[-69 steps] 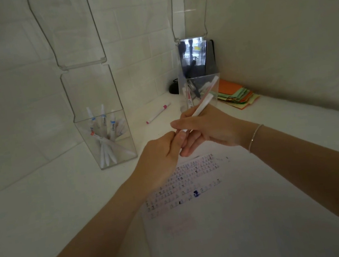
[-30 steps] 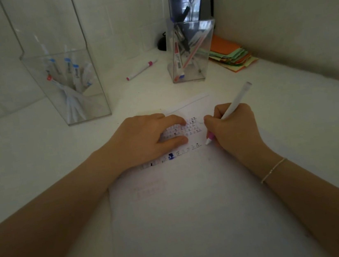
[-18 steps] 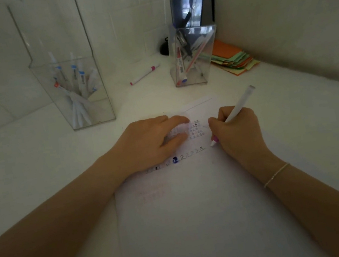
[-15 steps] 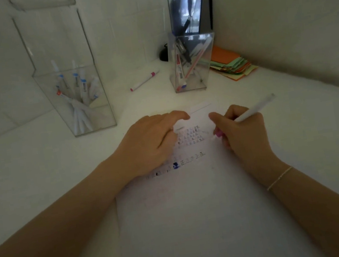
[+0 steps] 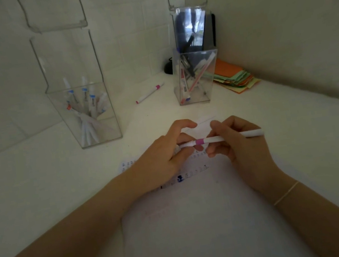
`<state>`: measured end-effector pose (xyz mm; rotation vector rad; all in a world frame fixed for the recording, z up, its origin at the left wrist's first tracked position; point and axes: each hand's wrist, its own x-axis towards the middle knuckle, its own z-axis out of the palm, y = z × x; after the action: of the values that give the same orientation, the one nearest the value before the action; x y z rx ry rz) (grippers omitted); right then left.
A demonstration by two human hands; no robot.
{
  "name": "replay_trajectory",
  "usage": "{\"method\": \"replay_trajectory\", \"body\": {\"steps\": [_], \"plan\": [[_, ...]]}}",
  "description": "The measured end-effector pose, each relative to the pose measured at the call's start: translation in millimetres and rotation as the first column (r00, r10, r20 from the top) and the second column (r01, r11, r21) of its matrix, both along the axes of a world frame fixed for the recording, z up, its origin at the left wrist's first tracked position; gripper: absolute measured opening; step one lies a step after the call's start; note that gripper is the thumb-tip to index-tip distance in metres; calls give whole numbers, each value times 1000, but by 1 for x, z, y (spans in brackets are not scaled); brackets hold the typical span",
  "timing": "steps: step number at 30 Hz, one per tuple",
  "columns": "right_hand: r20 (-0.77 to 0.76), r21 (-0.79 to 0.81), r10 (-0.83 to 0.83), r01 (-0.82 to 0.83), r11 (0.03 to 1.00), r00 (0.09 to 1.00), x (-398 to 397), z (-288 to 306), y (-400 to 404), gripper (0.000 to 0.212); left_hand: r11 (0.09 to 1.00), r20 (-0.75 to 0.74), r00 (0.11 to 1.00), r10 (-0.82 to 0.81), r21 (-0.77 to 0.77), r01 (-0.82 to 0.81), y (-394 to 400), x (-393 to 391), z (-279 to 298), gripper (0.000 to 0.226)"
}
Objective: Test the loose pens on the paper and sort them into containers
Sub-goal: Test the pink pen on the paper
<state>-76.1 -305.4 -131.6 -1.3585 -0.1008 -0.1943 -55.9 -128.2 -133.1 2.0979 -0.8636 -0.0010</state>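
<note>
- Presently the right hand (image 5: 239, 140) pinches the barrel of a slim white pen (image 5: 230, 137) with a pink band, held level just above the paper (image 5: 198, 221), while the left hand (image 5: 167, 154) closes its fingers round the pen's white cap end; judging by the pose, the cap is being pressed on.
- One risk: if cap and barrel meet off-axis, the smooth plastic could slip in the pinch and the pen drop onto the sheet, leaving a stray mark among the test scribbles (image 5: 179, 177).
- Another risk lies in sorting: two clear containers stand at the back, and a pen dropped into the wrong one would spoil the sort; which one suits this pen cannot be told.
- The left container (image 5: 85, 117) is a tall, clear, hard-walled box holding white pens with blue and red accents, standing on end and leaning together.
- The right container (image 5: 196, 77) is narrower, also clear, with mixed pens crossing diagonally; a careless drop against its rim could tip it.
- A loose pen (image 5: 150, 93), white with a pink cap, lies on the white tabletop (image 5: 42, 188) between the containers, apparently untested.
- Flat sheets of coloured paper (image 5: 233, 76), orange and green, sit stacked in the corner.
</note>
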Motion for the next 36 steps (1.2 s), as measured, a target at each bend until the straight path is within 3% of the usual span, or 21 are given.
{"method": "replay_trajectory", "body": {"steps": [4, 6, 8, 11, 13, 17, 21, 24, 26, 29, 31, 33, 36], "plan": [[-31, -36, 52, -53, 998, 998, -1, 1, -2, 19, 999, -4, 999, -32, 16, 33, 1, -1, 1, 31], [-72, 124, 169, -160, 979, 983, -1, 3, -4, 33, 999, -4, 999, -40, -6, 40, 2, -3, 3, 27], [-81, 212, 257, -235, 949, 963, -2, 4, -3, 44, 992, -135, 990, -31, -126, 14, 0, -5, 6, 25], [21, -73, 134, -132, 989, 991, -4, -1, 2, 39, 935, -399, 914, 76, -291, -204, -12, -5, 13, 20], [98, -234, 112, -87, 968, 989, -10, -2, 7, 36, 899, -469, 861, 196, -265, -349, -18, -3, 14, 26], [166, -341, 203, -137, 930, 965, -21, -2, 14, 32, 913, -345, 908, 238, -240, -330, -17, -9, 8, 29], [181, -438, 194, -98, 894, 964, -22, 2, 14, 31, 892, -317, 913, 256, -286, -350, -17, -6, 9, 25], [193, -437, 93, 0, 899, 977, -24, 27, 1, 29, 872, -314, 914, 258, -332, -360, -31, -4, 19, 21], [260, -357, -83, 176, 918, 962, -33, 52, -25, 27, 847, -303, 903, 306, -347, -403, -58, -8, 28, 25], [382, -317, -315, 444, 838, 869, -51, 78, -69, 22, 930, -124, 942, 312, -163, -329, -98, -24, 31, 36], [407, -365, -442, 586, 724, 800, -80, 80, -109, 18, 991, 138, 988, 69, 102, -83, -134, -49, 25, 44], [407, -430, -547, 682, 592, 732, -114, 71, -146, 14, 936, 312, 927, -210, 339, 98, -171, -72, 15, 53], [318, -418, -708, 764, 492, 630, -171, 47, -192, 10, 852, 368, 853, -370, 500, 153, -222, -87, 4, 64]]}}
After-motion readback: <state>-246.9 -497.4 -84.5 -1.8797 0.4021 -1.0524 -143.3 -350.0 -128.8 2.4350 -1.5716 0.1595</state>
